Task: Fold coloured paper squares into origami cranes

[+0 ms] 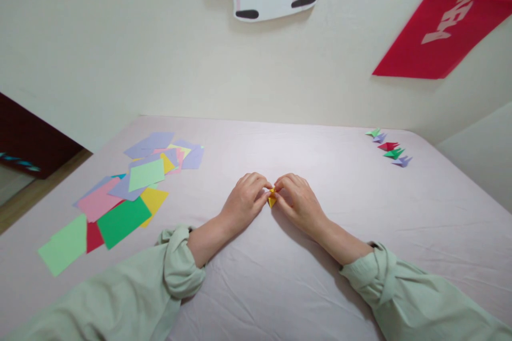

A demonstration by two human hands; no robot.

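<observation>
A small folded piece of yellow origami paper (272,200) is pinched between my two hands, over the middle of the cloth-covered table (256,287). My left hand (247,197) grips it from the left with thumb and fingers closed together. From the other side my right hand (299,201) holds it in the same kind of pinch. The lower tip of the paper points toward me. Its upper part is partly hidden behind my fingertips, so the exact folded shape is unclear.
Loose coloured paper sheets (124,221) lie spread over the table's left side. At the far right stands a row of several small folded paper cranes (389,147). The wall (256,74) rises behind the table, bearing a red banner (448,26) and a cartoon cutout (272,0).
</observation>
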